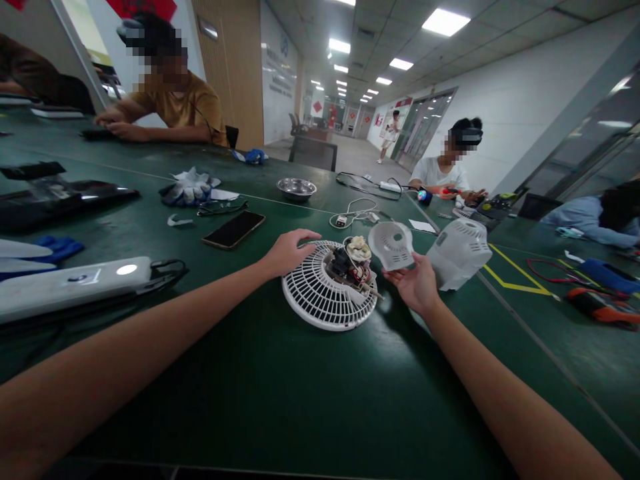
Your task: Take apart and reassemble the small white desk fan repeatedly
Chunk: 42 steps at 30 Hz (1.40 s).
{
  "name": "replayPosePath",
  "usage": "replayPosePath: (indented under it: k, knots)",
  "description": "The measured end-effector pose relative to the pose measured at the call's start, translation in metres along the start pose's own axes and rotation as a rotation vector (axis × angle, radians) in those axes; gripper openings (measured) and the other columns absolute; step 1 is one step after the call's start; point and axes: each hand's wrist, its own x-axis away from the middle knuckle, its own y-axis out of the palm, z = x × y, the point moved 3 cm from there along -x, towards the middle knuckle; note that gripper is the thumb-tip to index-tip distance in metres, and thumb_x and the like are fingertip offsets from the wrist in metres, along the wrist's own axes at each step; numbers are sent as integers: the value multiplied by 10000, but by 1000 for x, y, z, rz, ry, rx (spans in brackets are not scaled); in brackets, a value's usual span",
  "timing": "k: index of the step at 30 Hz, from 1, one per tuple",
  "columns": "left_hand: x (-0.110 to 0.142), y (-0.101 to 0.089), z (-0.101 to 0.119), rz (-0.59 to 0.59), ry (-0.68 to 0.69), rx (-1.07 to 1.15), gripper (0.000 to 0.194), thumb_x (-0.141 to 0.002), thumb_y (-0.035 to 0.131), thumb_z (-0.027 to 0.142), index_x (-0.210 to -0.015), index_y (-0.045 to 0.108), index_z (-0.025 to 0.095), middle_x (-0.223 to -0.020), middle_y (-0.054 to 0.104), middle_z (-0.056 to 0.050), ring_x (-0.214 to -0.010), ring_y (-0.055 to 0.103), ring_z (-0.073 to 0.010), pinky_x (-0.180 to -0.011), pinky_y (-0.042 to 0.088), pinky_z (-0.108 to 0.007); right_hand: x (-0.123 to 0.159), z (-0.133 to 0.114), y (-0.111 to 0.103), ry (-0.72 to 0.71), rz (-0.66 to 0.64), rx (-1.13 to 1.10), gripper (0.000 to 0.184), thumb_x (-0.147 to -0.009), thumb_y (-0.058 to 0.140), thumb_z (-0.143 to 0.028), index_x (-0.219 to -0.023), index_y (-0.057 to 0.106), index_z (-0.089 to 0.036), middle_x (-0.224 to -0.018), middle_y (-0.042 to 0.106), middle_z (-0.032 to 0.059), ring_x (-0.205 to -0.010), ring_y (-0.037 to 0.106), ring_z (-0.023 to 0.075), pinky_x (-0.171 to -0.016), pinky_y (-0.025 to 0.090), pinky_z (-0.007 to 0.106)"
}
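Head view: the person's left forearm point(150, 350) reaches in from the lower left, slanting up across the green table point(280, 407) to the left hand point(289, 253), which is at the upper-left rim of a round white fan grille point(320, 303). Its back is turned up, and thumb and forefinger stand apart; whether the other fingers grip the rim cannot be told. The right forearm point(493, 373) comes from the lower right, and the right hand point(419, 285), palm turned inward and partly up, is clamped on the lower edge of a white slotted cover point(389, 241), thumb at its side and fingers under it. The cover is tilted, beyond the right hand's fingertips and just to the right of the motor assembly point(350, 263) sitting on the grille. The grille lies between the two hands. Just right of the right hand stands a translucent white housing point(463, 253); a phone point(234, 230) lies to the left of the left hand.
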Motion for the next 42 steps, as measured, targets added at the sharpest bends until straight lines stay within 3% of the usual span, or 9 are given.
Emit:
replayPosePath:
  k: [2,5,11,17,21,24,33,37,42]
  knots:
    - [3,4,13,-108,87,-60,341,-926,623,281,-1232,754,210,-1324,726,-99,-1270,616,-289,-1150,386,-425,11,-10,15,-50,-87,-72,469,-981,316,-594,-1260,495,-262,-1037,716,115,-885,739,280,-783,633,489]
    - [6,10,23,-199,163,-163,390,-912,601,253,-1280,726,218,-1385,695,-96,-1325,572,-302,-1180,340,-449,31,-27,35,-188,-30,-40,511,-971,455,-557,-1418,378,-321,-1213,684,106,-1016,721,281,-864,628,518]
    - [4,10,27,-190,161,-218,346,-873,580,242,-1172,748,192,-1280,724,-110,-1226,590,-329,-1112,372,-473,59,-51,59,-388,-116,336,855,-807,809,-444,-1513,342,-324,-1233,665,106,-1062,694,294,-974,597,560]
    - [8,5,47,-247,206,14,352,-873,523,214,-1152,736,180,-1125,742,-95,-1034,655,-272,-922,462,-381,58,-58,51,-493,-211,518,873,-779,805,-408,-1531,369,-324,-1368,615,125,-1156,659,332,-971,597,560]
    - [13,3,56,-338,226,37,372,-927,569,430,-1130,743,171,-1017,738,-100,-939,645,-271,-869,453,-367,58,-62,45,-563,-286,560,860,-824,730,-500,-1562,340,-293,-1352,637,131,-1138,666,345,-993,571,566]
    - [14,3,58,-394,211,92,442,-854,658,538,-1086,750,174,-1070,729,-121,-986,633,-293,-913,454,-377,60,-65,45,-603,-322,622,853,-866,662,-585,-1582,309,-287,-1462,589,142,-1208,642,373,-1034,539,586]
    - [16,7,61,-481,201,160,533,-790,778,472,-1225,712,171,-1210,747,-138,-1067,680,-314,-915,489,-392,63,-70,49,-610,-285,713,871,-882,678,-565,-1614,285,-303,-1511,582,125,-1204,667,374,-1032,549,602]
    - [17,10,67,-476,177,68,585,-672,900,437,-1169,734,177,-1148,774,-131,-990,710,-302,-842,503,-367,63,-70,46,-610,-324,722,858,-895,659,-557,-1623,283,-305,-1512,590,115,-1222,666,370,-1034,553,593]
    - [18,10,71,-488,171,40,522,-653,919,397,-1102,755,188,-1097,787,-108,-992,719,-303,-855,513,-372,63,-70,42,-602,-370,676,846,-901,650,-582,-1618,306,-296,-1472,626,112,-1146,699,337,-989,579,552]
